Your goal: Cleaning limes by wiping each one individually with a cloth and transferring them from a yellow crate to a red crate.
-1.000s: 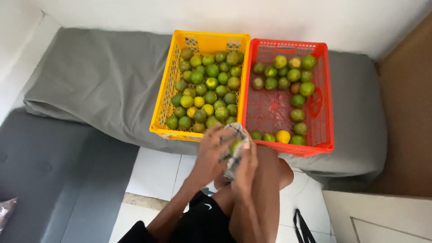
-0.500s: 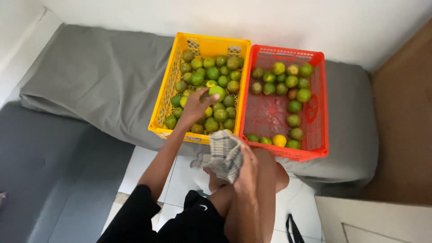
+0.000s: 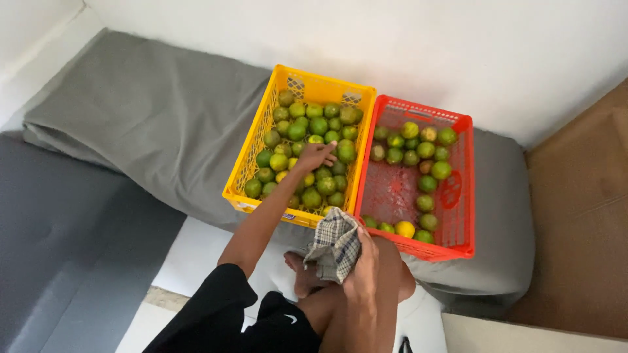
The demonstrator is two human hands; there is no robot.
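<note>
Reaching into the yellow crate

The left hand (image 3: 315,157) lies flat on the limes (image 3: 319,125) in the yellow crate (image 3: 248,163); the right hand (image 3: 364,261) squeezes a cloth (image 3: 335,243).

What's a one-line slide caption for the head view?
Left hand reaches into yellow crate of limes; right hand holds checked cloth beside red crate.

Two crates sit side by side on a cushion (image 3: 150,124): the left crate (image 3: 252,163) packed with fruit, the right crate (image 3: 461,222) holding fruit along its far and near ends. The left hand (image 3: 315,157) rests in the left crate; the right hand (image 3: 363,261) holds a cloth (image 3: 335,245) just near of both.
</note>
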